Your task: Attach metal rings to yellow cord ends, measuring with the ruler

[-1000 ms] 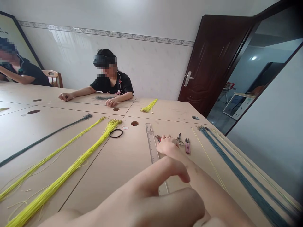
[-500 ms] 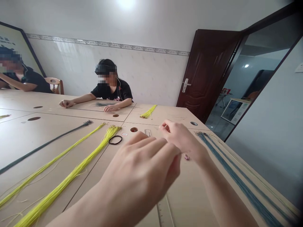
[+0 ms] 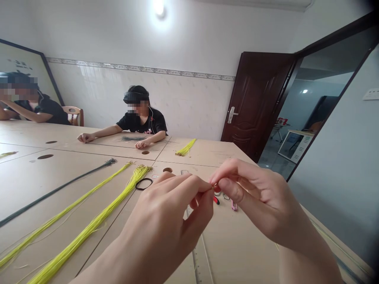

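Observation:
My left hand (image 3: 174, 213) and my right hand (image 3: 263, 197) meet above the table, thumb and index fingertips of each pinched together. Between the touching fingertips is a tiny brownish thing, too small to name. Below my left hand a clear ruler (image 3: 199, 260) lies on the table, partly covered by the hand. A thin pale cord (image 3: 208, 256) runs beside it; whether its upper end reaches my fingers is hidden. Just behind the fingertips lie a red-handled tool (image 3: 216, 200), mostly hidden, and a small pink item (image 3: 234, 206).
Bundles of yellow cords (image 3: 97, 221) and a grey-blue bundle (image 3: 59, 191) stretch along the left. A black hair tie (image 3: 143, 184) lies near them. A shorter yellow bundle (image 3: 186, 148) is farther back. Across the table (image 3: 251, 252) sits a person (image 3: 142, 114); another sits far left.
My right hand has come back toward me and turned, its fingertips now meeting those of my left hand. The view has tilted slightly upward.

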Available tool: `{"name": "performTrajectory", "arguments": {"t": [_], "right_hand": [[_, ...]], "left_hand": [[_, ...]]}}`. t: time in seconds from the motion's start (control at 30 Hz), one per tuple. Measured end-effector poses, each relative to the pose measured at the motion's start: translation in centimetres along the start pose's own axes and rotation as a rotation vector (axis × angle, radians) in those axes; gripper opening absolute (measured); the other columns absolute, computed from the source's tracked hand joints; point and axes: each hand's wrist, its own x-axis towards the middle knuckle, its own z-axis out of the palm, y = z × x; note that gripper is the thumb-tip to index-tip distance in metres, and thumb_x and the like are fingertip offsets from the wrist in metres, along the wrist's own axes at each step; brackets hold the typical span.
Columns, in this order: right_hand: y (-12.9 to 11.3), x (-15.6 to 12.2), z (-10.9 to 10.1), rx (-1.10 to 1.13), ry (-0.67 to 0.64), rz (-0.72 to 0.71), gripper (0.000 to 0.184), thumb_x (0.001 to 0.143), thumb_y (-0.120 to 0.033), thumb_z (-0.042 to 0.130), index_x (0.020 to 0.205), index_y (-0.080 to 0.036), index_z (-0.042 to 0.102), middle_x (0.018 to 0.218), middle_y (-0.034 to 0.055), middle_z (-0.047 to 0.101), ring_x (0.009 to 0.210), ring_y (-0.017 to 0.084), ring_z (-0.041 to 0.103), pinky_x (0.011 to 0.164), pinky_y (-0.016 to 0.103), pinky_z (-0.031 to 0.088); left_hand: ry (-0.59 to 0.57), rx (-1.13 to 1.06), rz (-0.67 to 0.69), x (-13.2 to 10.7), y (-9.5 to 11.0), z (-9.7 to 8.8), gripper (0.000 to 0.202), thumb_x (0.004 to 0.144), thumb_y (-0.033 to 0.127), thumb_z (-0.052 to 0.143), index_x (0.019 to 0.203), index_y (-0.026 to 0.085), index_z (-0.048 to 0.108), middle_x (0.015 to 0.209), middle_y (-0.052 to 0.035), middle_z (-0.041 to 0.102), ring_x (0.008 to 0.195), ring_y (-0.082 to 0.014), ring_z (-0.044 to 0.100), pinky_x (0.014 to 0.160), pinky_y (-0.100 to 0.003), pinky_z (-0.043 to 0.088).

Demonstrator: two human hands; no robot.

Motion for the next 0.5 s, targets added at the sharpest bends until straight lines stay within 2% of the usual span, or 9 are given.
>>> {"name": "performTrajectory", "arguments": {"t": [0.13,0.3,0.43,0.5], "right_hand": [[0.06,0.07,-0.01,-0.017,0.04,-0.027,0.011,0.092,-0.027,0.047,0.088,-0.027,0.057,0.08,-0.0077,0.059,0.073,0.004,0.055,0.07,0.014,0.044],[-0.06,-0.04,0.13,-0.026,0.043,-0.031,0.011,0.092,-0.026,0.047,0.088,-0.027,0.058,0.078,-0.0074,0.059,0.07,0.004,0.055,0.066,0.015,0.043],[-0.13,-0.21,0.55,-0.039,0.202,-0.02,0.002,0.086,-0.028,0.057,0.088,-0.028,0.057,0.079,-0.0075,0.059,0.071,0.006,0.056,0.065,0.016,0.045],[-0.27,-0.36,0.66,-0.044,0.23,-0.019,0.002,0.085,-0.027,0.059,0.084,-0.027,0.056,0.079,-0.0069,0.059,0.071,0.006,0.056,0.063,0.016,0.044]], "left_hand": [[-0.01,-0.041,-0.07,-0.16,-0.01,-0.01,0.008,0.085,0.018,0.052,0.082,0.025,0.056,0.067,0.0077,0.056,0.061,-0.0082,0.05,0.056,-0.018,0.04],[-0.057,-0.096,-0.13,0.01,0.25,-0.13,0.012,0.082,0.018,0.052,0.072,0.024,0.053,0.061,0.0093,0.054,0.054,-0.0055,0.047,0.045,-0.012,0.037],[0.016,-0.045,-0.119,-0.07,0.3,-0.02,0.014,0.079,0.016,0.053,0.067,0.022,0.051,0.058,0.0097,0.052,0.05,-0.0045,0.044,0.043,-0.012,0.035],[0.054,0.007,-0.107,-0.19,0.24,-0.03,0.013,0.079,0.017,0.055,0.067,0.023,0.051,0.058,0.0101,0.052,0.049,-0.0045,0.044,0.043,-0.013,0.034]]}}
